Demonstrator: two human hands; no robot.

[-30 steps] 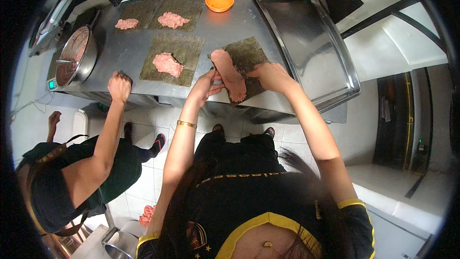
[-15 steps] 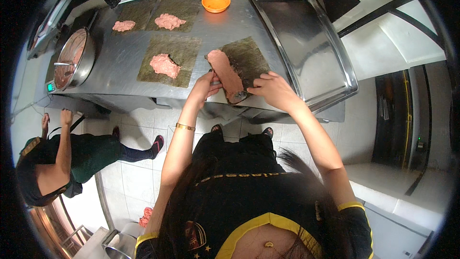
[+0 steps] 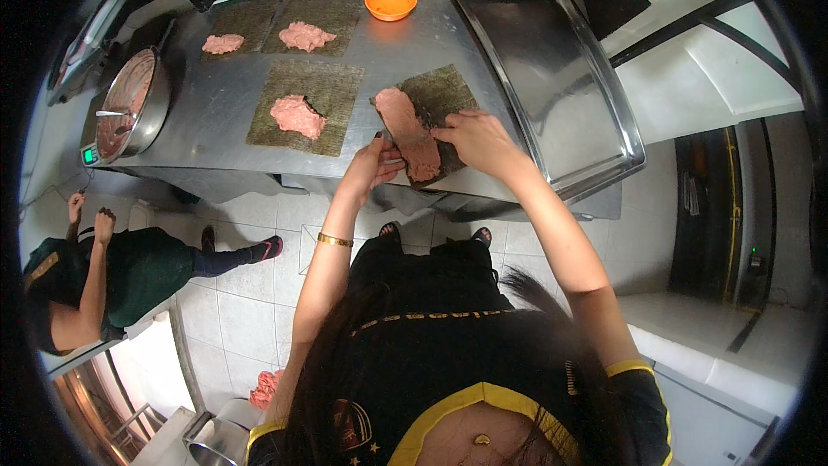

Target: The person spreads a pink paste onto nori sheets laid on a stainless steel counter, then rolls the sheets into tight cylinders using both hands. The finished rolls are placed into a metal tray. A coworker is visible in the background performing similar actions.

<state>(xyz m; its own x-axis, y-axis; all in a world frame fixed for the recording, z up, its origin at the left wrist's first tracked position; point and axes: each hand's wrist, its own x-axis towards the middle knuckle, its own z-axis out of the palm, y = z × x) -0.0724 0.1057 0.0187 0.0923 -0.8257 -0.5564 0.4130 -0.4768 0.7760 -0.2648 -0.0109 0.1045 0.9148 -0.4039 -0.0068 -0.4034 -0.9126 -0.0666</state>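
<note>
A dark green seaweed sheet (image 3: 453, 91) lies slanted on the steel table in front of me, with a flattened strip of pink meat paste (image 3: 398, 114) along its left side. Thumb and fingers apart, my left hand (image 3: 371, 171) rests at the sheet's near left edge. My right hand (image 3: 479, 142) is over the sheet's right part, its fingers drawn together. At its fingertips, a small greyish thing touches the paste; I cannot make out what it is. Left of these, another seaweed sheet (image 3: 338, 86) carries a lump of meat paste (image 3: 297, 116).
Farther back, two more seaweed sheets (image 3: 341, 13) bear paste lumps. An orange bowl (image 3: 391, 3) stands near the table's back. A large metal tray (image 3: 573, 134) lies at right. A steel bowl of paste (image 3: 155, 116) sits at left beside a lit scale display (image 3: 90, 155). Another person (image 3: 129, 280) stands left.
My right hand has moved up and away along the paste strip, the greyish thing with it. My left hand stays near the sheet's edge. The other person has shifted left.
</note>
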